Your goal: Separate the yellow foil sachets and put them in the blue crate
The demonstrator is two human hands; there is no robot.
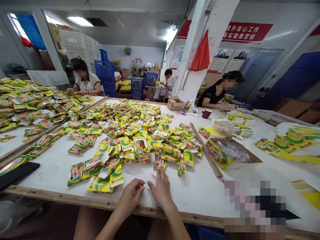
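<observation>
Small yellow-and-green candy-like boxes [143, 131], printed with red, lie heaped on the white table before me. At the heap's near edge, my right hand [162, 190] reaches forward with fingers stretched. Its fingertips are at a single small box [160, 164], seemingly touching it without gripping. My left hand [130, 196] rests just above the table near the front edge, its fingers loosely curved and thumb apart, with nothing visible in it. Closest to that hand are a box with a white flap [116, 175] and a yellow box [100, 184] lying flat.
Wooden strips [206, 150] divide the table. Right of one stands an open carton [232, 155] holding clear plastic bags; beyond are a dark red mug [206, 114] and a brown box [175, 104]. A black phone-like object [18, 174] lies left. Several people work farther back.
</observation>
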